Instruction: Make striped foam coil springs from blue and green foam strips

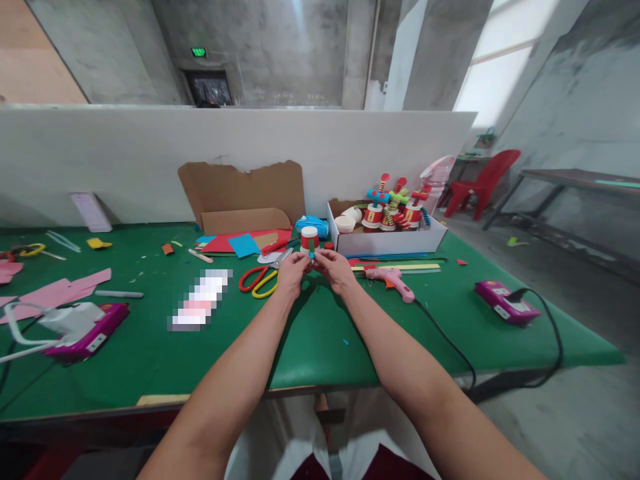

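Left grip [293, 271] | right grip [335, 268] | fingertips pinched on green strip [311, 246] | cup [309, 233] behind

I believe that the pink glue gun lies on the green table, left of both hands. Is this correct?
Only the side is wrong: in the head view, the pink glue gun lies on the green table, right of the left hand and right hand.

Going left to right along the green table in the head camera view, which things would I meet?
Purple power strip → scissors → red-and-white cup → pink glue gun → second purple power strip.
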Action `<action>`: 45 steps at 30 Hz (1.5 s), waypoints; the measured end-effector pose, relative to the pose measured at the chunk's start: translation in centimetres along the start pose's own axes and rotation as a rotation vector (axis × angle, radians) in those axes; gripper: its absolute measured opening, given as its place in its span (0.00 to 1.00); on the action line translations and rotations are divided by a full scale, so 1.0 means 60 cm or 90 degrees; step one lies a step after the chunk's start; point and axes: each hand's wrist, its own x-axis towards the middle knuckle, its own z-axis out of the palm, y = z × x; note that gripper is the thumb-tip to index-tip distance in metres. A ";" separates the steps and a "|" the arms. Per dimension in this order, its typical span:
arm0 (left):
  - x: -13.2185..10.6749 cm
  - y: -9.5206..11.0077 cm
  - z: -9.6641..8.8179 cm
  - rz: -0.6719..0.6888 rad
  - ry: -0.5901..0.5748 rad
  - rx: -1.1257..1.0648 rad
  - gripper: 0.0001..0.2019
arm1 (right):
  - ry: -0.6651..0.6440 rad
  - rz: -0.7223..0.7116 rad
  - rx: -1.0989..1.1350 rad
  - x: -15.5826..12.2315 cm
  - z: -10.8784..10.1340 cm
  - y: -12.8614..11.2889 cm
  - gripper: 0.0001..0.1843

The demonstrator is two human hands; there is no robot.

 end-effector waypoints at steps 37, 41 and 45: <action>-0.002 0.006 -0.005 0.032 -0.041 0.070 0.14 | -0.003 0.018 0.006 0.005 -0.008 -0.017 0.11; -0.003 0.008 -0.004 0.018 -0.041 0.056 0.16 | -0.050 0.012 -0.041 0.003 -0.013 -0.023 0.13; -0.002 0.008 -0.004 0.007 -0.037 0.042 0.18 | -0.052 -0.043 -0.098 0.003 -0.013 -0.017 0.16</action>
